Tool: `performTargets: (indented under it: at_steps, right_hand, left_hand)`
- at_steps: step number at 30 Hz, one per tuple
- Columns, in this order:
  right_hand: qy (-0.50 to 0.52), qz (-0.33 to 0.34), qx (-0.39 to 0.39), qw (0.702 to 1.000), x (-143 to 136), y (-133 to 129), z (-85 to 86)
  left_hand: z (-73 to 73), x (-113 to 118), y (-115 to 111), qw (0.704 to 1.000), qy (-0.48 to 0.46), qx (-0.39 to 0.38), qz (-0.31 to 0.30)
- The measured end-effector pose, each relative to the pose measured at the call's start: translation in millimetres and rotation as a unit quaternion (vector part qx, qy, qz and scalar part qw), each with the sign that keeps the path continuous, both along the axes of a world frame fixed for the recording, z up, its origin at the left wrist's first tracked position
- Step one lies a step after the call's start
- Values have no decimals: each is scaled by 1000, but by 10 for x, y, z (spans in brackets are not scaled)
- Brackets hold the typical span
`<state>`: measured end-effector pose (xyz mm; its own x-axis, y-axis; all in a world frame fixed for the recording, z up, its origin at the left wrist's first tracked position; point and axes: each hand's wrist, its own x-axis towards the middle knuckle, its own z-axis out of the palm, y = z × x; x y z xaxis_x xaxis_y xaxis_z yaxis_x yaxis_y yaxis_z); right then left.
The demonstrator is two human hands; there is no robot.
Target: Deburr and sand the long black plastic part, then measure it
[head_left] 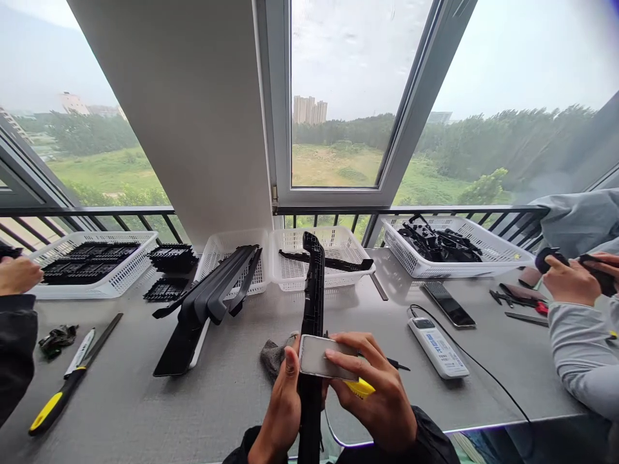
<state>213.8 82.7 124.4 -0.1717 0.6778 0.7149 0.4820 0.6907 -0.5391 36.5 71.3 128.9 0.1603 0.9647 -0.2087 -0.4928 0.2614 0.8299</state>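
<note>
A long black plastic trim piece (314,296) stands nearly upright in front of me, its ribbed inner side showing. My left hand (282,409) is closed around its lower part, thumb raised. My right hand (380,393) grips a small flat rectangular block (316,361) with a pale grey face and light rim, lying across the trim. Its fingers press on the block's face. Beneath the right hand shows a yellow thing (360,387); whether the hand touches it I cannot tell. A dark grey cloth (271,358) lies behind my left hand.
White baskets (285,278) line the table's back, several holding black parts. Long black trim pieces (217,293) lean over a phone at left. A yellow-black file (60,396), a phone (449,304) and a white cabled device (439,348) lie around. Co-workers' hands (573,281) show at both sides.
</note>
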Motion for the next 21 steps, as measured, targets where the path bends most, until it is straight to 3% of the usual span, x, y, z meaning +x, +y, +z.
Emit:
performTargets:
  at_steps: [4, 8, 14, 18, 21]
  right_hand:
    - [4, -25, 8, 1000, 58, 8, 21]
    - [-2, -10, 8, 1000, 75, 25, 52]
    - [-3, -17, 17, 1000, 86, 31, 30]
    - [11, -85, 19, 996, 187, 69, -18]
    - [12, -80, 25, 996, 250, 118, -2]
  left_hand:
    - [20, -13, -1, 999, 10, 19, -44]
    - [-55, -19, -1, 997, -4, 8, -71]
    - [-226, -18, -7, 999, -11, -18, -46]
    - [-157, -49, -55, 997, -35, 10, -75]
    - [-104, -83, -89, 995, -41, 6, -86]
